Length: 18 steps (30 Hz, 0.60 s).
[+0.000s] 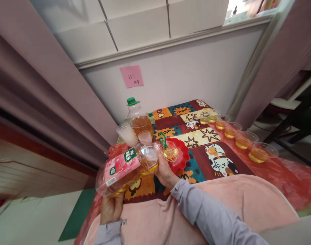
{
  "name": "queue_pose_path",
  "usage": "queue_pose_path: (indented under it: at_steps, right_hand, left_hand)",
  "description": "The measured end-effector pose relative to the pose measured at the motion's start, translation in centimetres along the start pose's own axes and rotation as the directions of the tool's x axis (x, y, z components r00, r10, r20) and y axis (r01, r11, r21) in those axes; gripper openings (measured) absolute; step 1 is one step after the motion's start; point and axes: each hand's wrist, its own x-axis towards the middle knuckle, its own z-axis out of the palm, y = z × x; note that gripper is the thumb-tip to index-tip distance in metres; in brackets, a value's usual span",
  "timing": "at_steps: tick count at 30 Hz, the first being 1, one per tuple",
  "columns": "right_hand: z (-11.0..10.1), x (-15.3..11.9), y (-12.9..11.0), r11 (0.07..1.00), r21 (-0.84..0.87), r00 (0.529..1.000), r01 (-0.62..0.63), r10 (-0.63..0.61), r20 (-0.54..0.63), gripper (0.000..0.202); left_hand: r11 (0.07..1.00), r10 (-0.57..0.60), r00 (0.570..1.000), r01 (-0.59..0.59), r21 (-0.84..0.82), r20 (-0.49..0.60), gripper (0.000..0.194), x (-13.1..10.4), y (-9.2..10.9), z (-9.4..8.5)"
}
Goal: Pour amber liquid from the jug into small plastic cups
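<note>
A large clear bottle of yellow liquid with a pink and green label lies tilted between my hands, its neck toward the right. My left hand supports its base from below. My right hand is closed round the neck end. The bottle's mouth is over a clear cup with yellow liquid, which stands on a red scalloped plate. A green handle or strap shows beside the neck.
Behind stand a green-capped bottle, a leaning stack of clear cups and another cup stack. Several cups of yellow liquid line the right edge of the patterned mat. A pink note hangs on the wall.
</note>
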Motion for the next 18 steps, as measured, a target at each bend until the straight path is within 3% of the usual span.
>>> queue_pose_path:
  at_steps: [11, 18]
  right_hand:
    - [0.3, -0.2, -0.3, 1.0, 0.0, 0.999, -0.015, 0.015, -0.029, 0.067]
    - [0.2, -0.2, -0.3, 1.0, 0.006, 1.0, -0.009, 0.009, -0.004, 0.066]
  left_hand:
    - [0.989, 0.047, 0.999, -0.047, 0.139, 0.007, 0.043, -0.7, 0.3, 0.9]
    - [0.993, 0.027, 1.0, -0.026, 0.118, -0.006, 0.048, -0.8, 0.5, 1.2]
